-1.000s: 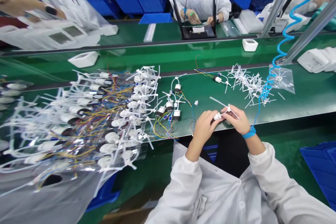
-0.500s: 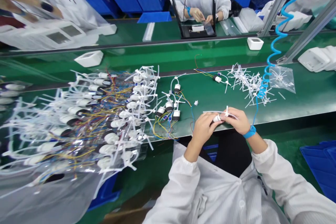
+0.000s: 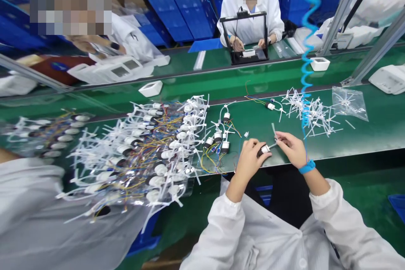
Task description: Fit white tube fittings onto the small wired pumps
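Note:
My left hand (image 3: 248, 163) is closed around a small black and white cylindrical pump (image 3: 263, 149) at the near edge of the green bench (image 3: 373, 126). My right hand (image 3: 292, 147), with a blue wrist strap (image 3: 306, 166), pinches a white plastic tube fitting (image 3: 274, 137) that sticks out of the pump's end. Both hands meet just above the bench edge. Three similar pumps with coloured wires (image 3: 218, 140) lie just to the left of my left hand.
A large heap of finished pumps with white tubes and wires (image 3: 148, 143) covers the left bench. Loose white fittings (image 3: 313, 112) and a clear bag (image 3: 349, 103) lie at the right, behind a blue coiled hose (image 3: 305, 59). Other people in white coats work across the conveyor.
The view has swung to the left and tilted up a little. My hands have pulled slightly apart, and the white fitting now points upward from the pump.

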Motion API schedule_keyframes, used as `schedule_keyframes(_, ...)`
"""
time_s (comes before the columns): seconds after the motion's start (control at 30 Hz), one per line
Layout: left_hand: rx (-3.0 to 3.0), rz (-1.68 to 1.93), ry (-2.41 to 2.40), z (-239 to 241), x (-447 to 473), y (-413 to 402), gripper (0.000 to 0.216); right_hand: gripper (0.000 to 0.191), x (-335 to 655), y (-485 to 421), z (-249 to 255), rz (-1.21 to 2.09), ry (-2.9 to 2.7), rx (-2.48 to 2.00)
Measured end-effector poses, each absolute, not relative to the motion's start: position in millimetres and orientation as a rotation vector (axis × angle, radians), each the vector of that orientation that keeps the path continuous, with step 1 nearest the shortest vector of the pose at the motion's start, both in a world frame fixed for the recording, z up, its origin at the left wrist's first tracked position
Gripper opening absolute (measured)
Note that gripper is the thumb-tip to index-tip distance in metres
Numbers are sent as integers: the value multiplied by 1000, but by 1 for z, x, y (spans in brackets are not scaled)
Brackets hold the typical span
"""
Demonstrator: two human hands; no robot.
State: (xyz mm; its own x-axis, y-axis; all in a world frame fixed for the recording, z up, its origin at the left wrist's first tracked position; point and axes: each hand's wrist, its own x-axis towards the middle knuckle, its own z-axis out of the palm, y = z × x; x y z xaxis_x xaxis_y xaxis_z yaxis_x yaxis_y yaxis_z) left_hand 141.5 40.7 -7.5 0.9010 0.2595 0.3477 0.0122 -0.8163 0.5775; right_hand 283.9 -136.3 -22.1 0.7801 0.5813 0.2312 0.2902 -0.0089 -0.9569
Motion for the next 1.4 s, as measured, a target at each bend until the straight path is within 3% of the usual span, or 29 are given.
schedule_keyframes(0.3,2458,720,634,-12,147,70,29,35,295,-122,-9,188,-820,-1806)
schedule_keyframes(0.4,2480,678,574,-12,149,73,13,25,296,-115,-2,197,-899,-1818)
schedule_keyframes(0.67,2171,568,391,-7,149,57,13,23,278,-99,-7,246,-875,-1694)
schedule_keyframes(1.4,2225,536,289,-7,139,52,12,14,271,-99,2,237,-931,-1713)
